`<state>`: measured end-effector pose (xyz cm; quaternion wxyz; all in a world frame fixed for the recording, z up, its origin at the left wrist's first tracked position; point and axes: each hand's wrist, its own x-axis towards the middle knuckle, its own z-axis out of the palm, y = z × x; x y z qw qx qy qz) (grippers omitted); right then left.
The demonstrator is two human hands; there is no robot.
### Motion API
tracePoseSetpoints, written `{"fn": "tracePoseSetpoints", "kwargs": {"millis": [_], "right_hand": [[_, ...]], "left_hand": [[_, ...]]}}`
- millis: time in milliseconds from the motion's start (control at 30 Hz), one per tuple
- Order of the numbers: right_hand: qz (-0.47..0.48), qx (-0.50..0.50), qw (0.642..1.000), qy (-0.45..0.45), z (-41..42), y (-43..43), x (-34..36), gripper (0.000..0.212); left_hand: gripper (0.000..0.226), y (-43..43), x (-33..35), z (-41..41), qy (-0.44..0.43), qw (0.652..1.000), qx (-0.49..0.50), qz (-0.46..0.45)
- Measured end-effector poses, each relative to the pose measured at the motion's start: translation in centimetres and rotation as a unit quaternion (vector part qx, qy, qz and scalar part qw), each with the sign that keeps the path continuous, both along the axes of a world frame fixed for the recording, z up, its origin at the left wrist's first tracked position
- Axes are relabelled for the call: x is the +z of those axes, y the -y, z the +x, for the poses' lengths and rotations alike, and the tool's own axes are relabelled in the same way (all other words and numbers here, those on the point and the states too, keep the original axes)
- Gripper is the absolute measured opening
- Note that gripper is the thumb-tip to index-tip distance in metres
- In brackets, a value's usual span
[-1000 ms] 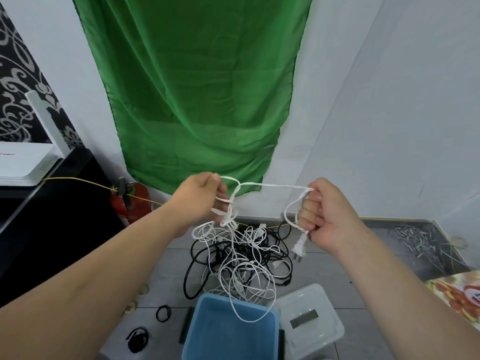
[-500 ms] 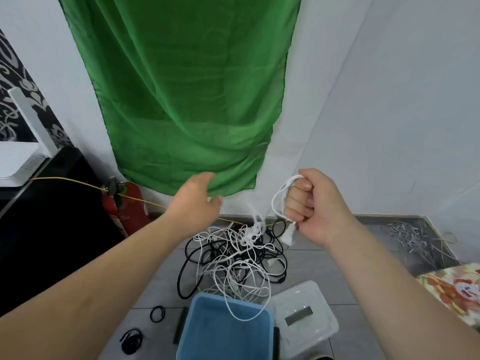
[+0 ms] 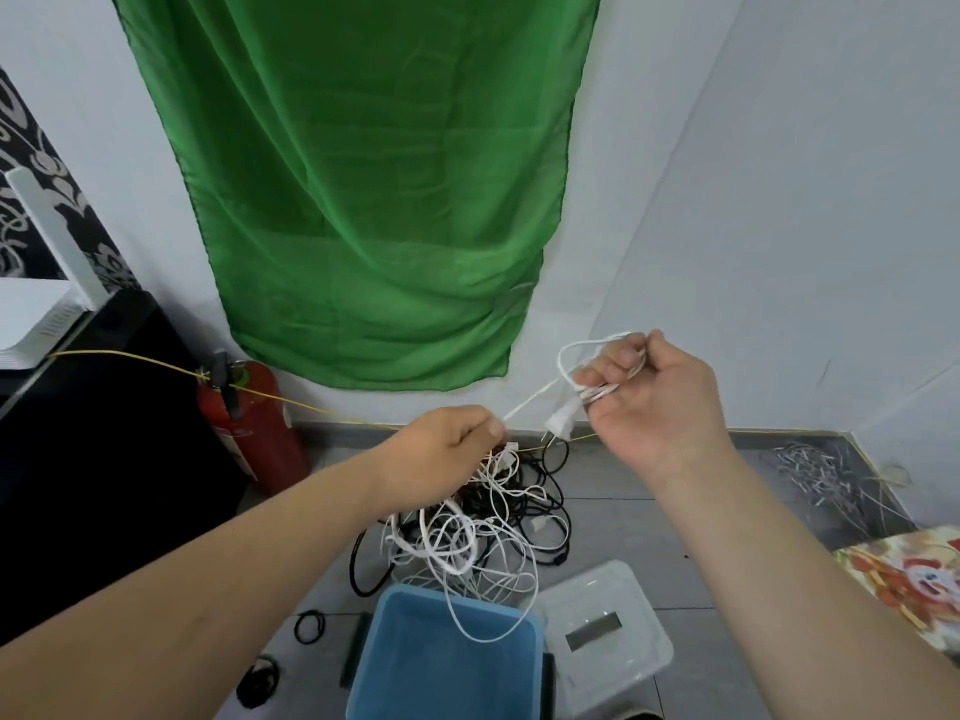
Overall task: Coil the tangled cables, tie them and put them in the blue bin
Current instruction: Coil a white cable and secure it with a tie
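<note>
Right hand [image 3: 660, 402]: fingers curled round white loops [image 3: 602, 391], plug [image 3: 561, 420] hanging beneath
Left hand [image 3: 447, 449]: fingers pinching the cable [image 3: 530, 402] — taut, slanting up-right to the loops
Tangle [image 3: 467, 532]: on floor [image 3: 623, 517], below left hand
Bin [image 3: 395, 667]: just before tangle

I see a white wall [image 3: 779, 200] ahead, with a green cloth [image 3: 363, 174] hanging on it. Below lies a grey tiled floor [image 3: 623, 543]. At left a black cabinet [image 3: 104, 433] stands against black-and-white patterned wallpaper [image 3: 21, 127]. A red fire extinguisher [image 3: 254, 428] stands upright just beside the cabinet. Lighting is even
</note>
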<state>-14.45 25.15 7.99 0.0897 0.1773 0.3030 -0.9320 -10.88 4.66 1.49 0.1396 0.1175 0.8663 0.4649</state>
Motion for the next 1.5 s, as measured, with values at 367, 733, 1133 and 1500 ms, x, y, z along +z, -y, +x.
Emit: {"fn": "tracePoseSetpoints", "kwargs": {"millis": [367, 733, 1133, 1500], "right_hand": [[0.672, 0.062, 0.709, -0.204, 0.5, 0.6, -3.2, 0.024], [0.491, 0.393, 0.764, -0.143, 3.0, 1.5, -1.2, 0.049], [0.363, 0.138, 0.922, 0.002, 0.7, 0.6, -1.9, 0.053], [0.25, 0.188, 0.95, 0.009, 1.2, 2.3, -0.9, 0.056]], "left_hand": [[0.02, -2.6, 3.0, 2.6, -0.119, 0.982, -0.135, -0.051], [0.02, 3.5, 2.7, -0.9, -0.248, 0.961, 0.078, -0.098], [0.034, 7.6, 1.8, -2.6, -0.038, 0.976, 0.186, -0.109], [0.033, 3.1, 1.2, -0.5, 0.087, 0.996, 0.025, 0.027]]}}
